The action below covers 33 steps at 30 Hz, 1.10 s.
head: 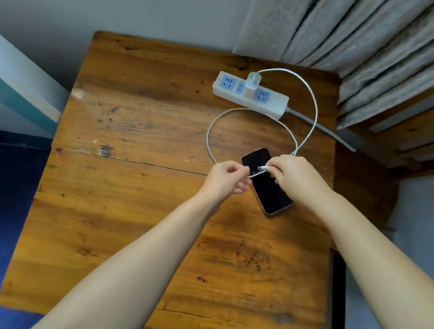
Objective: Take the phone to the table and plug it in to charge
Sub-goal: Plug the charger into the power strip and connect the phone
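A black phone (268,190) lies face up on the wooden table (141,121), its screen dark. A white charging cable (209,134) loops across the table from a white adapter (251,84) plugged into a white power strip (250,95). My right hand (293,175) pinches the cable's plug end just above the phone's screen. My left hand (224,176) pinches the cable a short way behind the plug. The plug is not in the phone.
The power strip's grey cord (326,129) runs off the table's right edge. Grey curtains (365,46) hang at the back right over a wooden frame (423,130). A white and teal panel (15,86) stands at the left. The floor is blue.
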Each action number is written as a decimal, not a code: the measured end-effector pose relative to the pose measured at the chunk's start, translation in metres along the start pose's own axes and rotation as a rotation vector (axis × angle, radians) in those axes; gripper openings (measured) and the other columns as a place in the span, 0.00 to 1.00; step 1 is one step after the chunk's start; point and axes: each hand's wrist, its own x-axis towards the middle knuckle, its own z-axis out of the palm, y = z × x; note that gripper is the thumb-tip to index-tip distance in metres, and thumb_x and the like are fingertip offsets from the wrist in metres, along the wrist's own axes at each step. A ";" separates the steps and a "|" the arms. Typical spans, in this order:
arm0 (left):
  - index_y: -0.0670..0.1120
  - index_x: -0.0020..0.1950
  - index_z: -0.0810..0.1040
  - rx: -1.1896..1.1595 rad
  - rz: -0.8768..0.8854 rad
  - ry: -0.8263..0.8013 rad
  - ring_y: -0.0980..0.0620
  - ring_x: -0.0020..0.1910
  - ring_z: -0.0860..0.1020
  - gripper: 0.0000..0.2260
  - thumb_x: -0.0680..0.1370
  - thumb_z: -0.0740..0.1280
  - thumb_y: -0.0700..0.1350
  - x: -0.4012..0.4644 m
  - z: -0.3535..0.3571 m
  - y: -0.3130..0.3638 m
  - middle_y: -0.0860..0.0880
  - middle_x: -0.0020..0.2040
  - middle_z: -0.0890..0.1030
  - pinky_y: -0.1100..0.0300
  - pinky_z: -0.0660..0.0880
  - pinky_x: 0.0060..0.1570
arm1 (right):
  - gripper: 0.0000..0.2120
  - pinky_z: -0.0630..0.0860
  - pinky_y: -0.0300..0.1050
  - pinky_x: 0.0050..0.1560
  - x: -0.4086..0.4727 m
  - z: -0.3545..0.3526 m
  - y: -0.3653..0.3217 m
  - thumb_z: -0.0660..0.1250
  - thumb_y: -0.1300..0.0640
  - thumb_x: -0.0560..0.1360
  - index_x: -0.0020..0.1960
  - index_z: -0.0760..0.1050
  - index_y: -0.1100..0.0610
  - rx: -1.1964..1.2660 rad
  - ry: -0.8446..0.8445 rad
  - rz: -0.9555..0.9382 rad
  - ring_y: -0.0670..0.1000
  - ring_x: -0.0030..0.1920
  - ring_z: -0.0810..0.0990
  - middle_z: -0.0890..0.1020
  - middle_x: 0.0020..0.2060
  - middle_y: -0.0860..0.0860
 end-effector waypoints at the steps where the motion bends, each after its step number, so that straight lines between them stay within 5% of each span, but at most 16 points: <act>1: 0.43 0.43 0.78 0.052 -0.108 -0.026 0.52 0.35 0.79 0.09 0.79 0.61 0.44 -0.001 0.005 -0.007 0.47 0.37 0.81 0.64 0.78 0.36 | 0.10 0.77 0.48 0.44 0.000 0.005 0.010 0.58 0.55 0.79 0.54 0.77 0.55 -0.075 -0.019 0.048 0.53 0.44 0.79 0.80 0.46 0.53; 3: 0.41 0.52 0.77 0.094 -0.261 -0.003 0.51 0.36 0.79 0.10 0.80 0.57 0.42 -0.001 0.015 -0.022 0.45 0.40 0.81 0.65 0.77 0.36 | 0.10 0.75 0.49 0.43 -0.003 0.016 0.022 0.56 0.56 0.80 0.53 0.75 0.58 -0.066 -0.022 0.144 0.55 0.45 0.78 0.78 0.48 0.55; 7: 0.39 0.69 0.68 -0.140 -0.278 0.166 0.52 0.46 0.78 0.18 0.80 0.53 0.37 0.009 0.032 -0.030 0.45 0.49 0.78 0.64 0.74 0.43 | 0.09 0.72 0.45 0.41 -0.002 0.038 0.021 0.56 0.58 0.80 0.53 0.73 0.60 0.098 0.052 0.235 0.54 0.45 0.77 0.77 0.49 0.57; 12: 0.47 0.63 0.73 -0.269 -0.278 0.124 0.52 0.44 0.75 0.18 0.78 0.54 0.35 0.017 0.042 -0.028 0.46 0.47 0.80 0.57 0.73 0.45 | 0.10 0.73 0.39 0.36 0.001 0.039 0.019 0.55 0.57 0.81 0.57 0.72 0.58 0.268 0.031 0.325 0.52 0.46 0.79 0.80 0.49 0.56; 17: 0.43 0.62 0.73 -0.308 -0.230 0.081 0.47 0.50 0.80 0.13 0.78 0.62 0.37 0.018 0.016 -0.024 0.42 0.55 0.80 0.48 0.78 0.52 | 0.11 0.81 0.48 0.45 -0.001 0.040 -0.003 0.52 0.53 0.81 0.52 0.72 0.54 0.567 -0.019 0.330 0.50 0.46 0.79 0.80 0.48 0.54; 19: 0.43 0.62 0.73 -0.307 -0.209 0.085 0.46 0.49 0.80 0.12 0.78 0.62 0.37 0.017 -0.006 -0.020 0.41 0.55 0.81 0.48 0.79 0.50 | 0.10 0.79 0.43 0.41 0.000 0.037 -0.020 0.52 0.53 0.81 0.52 0.71 0.53 0.521 -0.010 0.266 0.47 0.45 0.79 0.79 0.48 0.51; 23: 0.42 0.62 0.72 -0.346 -0.164 0.306 0.46 0.46 0.80 0.12 0.79 0.61 0.36 0.011 -0.071 -0.012 0.41 0.55 0.79 0.52 0.79 0.40 | 0.11 0.78 0.49 0.40 0.009 0.024 -0.058 0.51 0.53 0.81 0.51 0.72 0.53 0.326 0.045 0.054 0.47 0.35 0.78 0.83 0.40 0.48; 27: 0.40 0.64 0.69 -0.710 0.007 0.494 0.45 0.50 0.79 0.13 0.80 0.58 0.35 0.001 -0.134 -0.002 0.40 0.61 0.77 0.49 0.78 0.48 | 0.11 0.69 0.34 0.24 0.014 0.021 -0.113 0.53 0.53 0.81 0.51 0.74 0.53 0.648 -0.274 -0.078 0.46 0.22 0.72 0.84 0.34 0.47; 33: 0.42 0.70 0.65 -0.847 0.182 0.326 0.41 0.61 0.76 0.18 0.81 0.58 0.39 -0.017 -0.159 0.009 0.40 0.65 0.75 0.47 0.77 0.56 | 0.11 0.64 0.35 0.21 0.018 0.038 -0.160 0.54 0.52 0.81 0.58 0.73 0.49 0.788 -0.464 -0.089 0.47 0.22 0.71 0.85 0.35 0.48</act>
